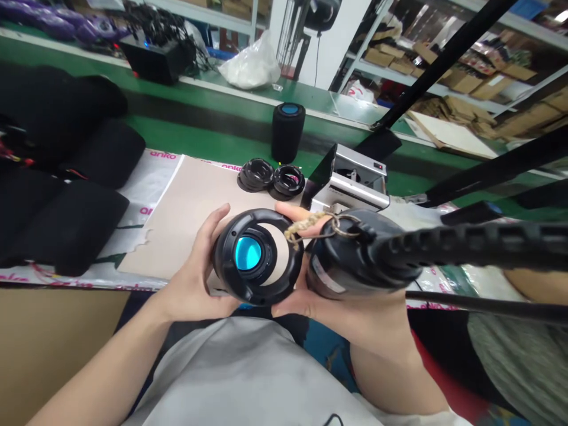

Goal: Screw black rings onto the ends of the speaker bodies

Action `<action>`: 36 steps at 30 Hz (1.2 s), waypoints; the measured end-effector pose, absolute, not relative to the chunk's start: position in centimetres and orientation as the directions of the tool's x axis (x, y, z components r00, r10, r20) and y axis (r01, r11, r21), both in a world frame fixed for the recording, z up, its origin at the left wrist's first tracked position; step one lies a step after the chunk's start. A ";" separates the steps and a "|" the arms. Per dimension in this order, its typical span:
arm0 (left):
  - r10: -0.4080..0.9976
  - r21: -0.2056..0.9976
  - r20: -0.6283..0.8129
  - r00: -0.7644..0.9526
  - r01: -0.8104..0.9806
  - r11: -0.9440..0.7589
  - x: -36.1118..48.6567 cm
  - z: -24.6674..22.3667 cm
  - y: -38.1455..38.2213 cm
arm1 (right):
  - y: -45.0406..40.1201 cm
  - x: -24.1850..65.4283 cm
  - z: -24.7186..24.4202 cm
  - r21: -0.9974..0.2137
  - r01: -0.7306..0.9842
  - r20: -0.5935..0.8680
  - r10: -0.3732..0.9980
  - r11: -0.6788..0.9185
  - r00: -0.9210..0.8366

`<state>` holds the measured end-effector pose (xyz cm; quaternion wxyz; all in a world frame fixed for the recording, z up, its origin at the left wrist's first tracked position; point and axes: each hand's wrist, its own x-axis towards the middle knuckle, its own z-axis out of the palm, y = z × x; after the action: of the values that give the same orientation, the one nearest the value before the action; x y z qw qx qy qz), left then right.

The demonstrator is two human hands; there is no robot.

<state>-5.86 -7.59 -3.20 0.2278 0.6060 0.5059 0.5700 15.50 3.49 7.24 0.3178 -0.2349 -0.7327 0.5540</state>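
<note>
Several repeats of pink lettering, "anko", are showing on the white sheet along the near edge of the green tabletop. A pale label on the hanging black tool is facing up, its writing too blurred to read.

Grip: the left hand is curving round the left side of a black ring-shaped part, thumb and fingers parted to its width. The right hand is closing on the opposite side, partly hidden by the tool. Both are grasping; the part is sitting over the near edge of the cream board. A shiny cyan disc is showing inside its opening.

Two black rings are lying beside each other at the board's far edge. A silver machine is standing by its far right corner. Beyond, a black cylinder is standing upright.

Containers: a white plastic bag is slumping past the tabletop's far edge, contents unclear. Cardboard boxes are crowding a back shelf, contents too small to tell.
</note>
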 end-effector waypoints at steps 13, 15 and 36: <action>0.726 0.849 0.488 -0.485 0.456 -0.267 -1.0 -5.3 -5.3 | 2.5 16.8 5.0 -0.946 0.257 0.054 0.878 0.197 -0.475; 0.729 0.834 0.500 -0.467 0.487 -0.260 -1.0 -5.0 -5.3 | 2.6 16.5 5.3 -0.935 0.284 0.064 0.888 0.214 -0.456; 0.739 0.860 0.504 -0.448 0.346 -0.376 0.5 -4.9 -5.1 | 3.5 16.1 6.3 -0.843 0.416 0.002 0.776 0.341 -0.630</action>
<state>0.51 -5.13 -4.85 0.1491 0.5037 0.5382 0.6590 16.08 3.53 6.34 0.2076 -0.3764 -0.7920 0.4335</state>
